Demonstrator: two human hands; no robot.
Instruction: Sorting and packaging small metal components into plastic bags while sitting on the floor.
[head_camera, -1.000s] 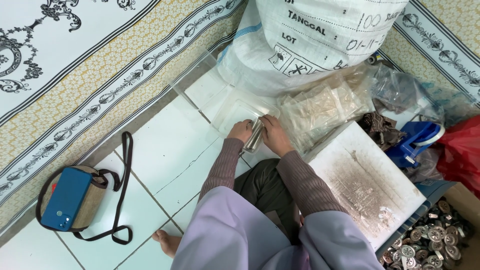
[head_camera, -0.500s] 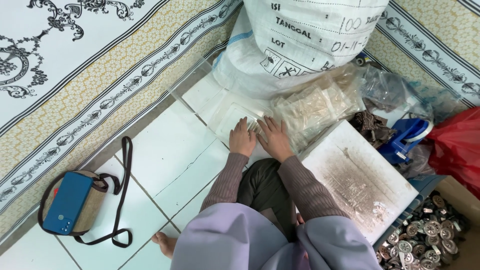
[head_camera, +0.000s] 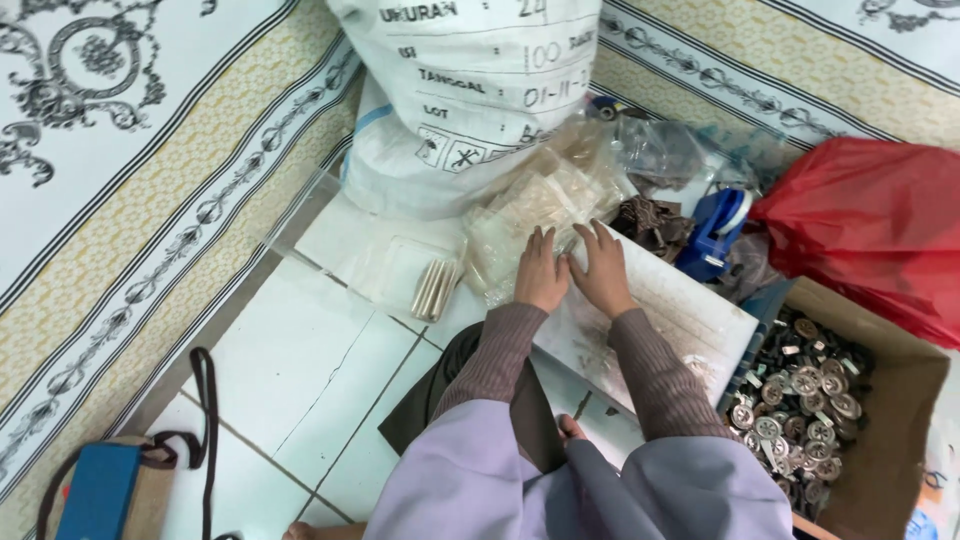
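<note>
My left hand (head_camera: 540, 272) and my right hand (head_camera: 603, 268) lie side by side, fingers stretched out, on the near edge of a pile of small clear plastic bags (head_camera: 540, 200). The right hand also rests on a white board (head_camera: 680, 310) that slopes across my lap. Neither hand visibly holds anything. A clear packet of thin silver pieces (head_camera: 435, 288) lies on flat clear bags (head_camera: 350, 250) on the floor, just left of my left hand and apart from it.
A big white woven sack (head_camera: 470, 110) stands behind the pile. To the right are a blue tape dispenser (head_camera: 715, 225), dark brown pieces (head_camera: 650, 222), a red plastic bag (head_camera: 870, 230) and a cardboard box (head_camera: 900, 440) of round metal parts. A blue pouch (head_camera: 100, 490) with a strap lies on the white tiles, bottom left.
Both hands held the packet of silver pieces together a second ago. They let it go onto the floor and moved right onto the bag pile and board.
</note>
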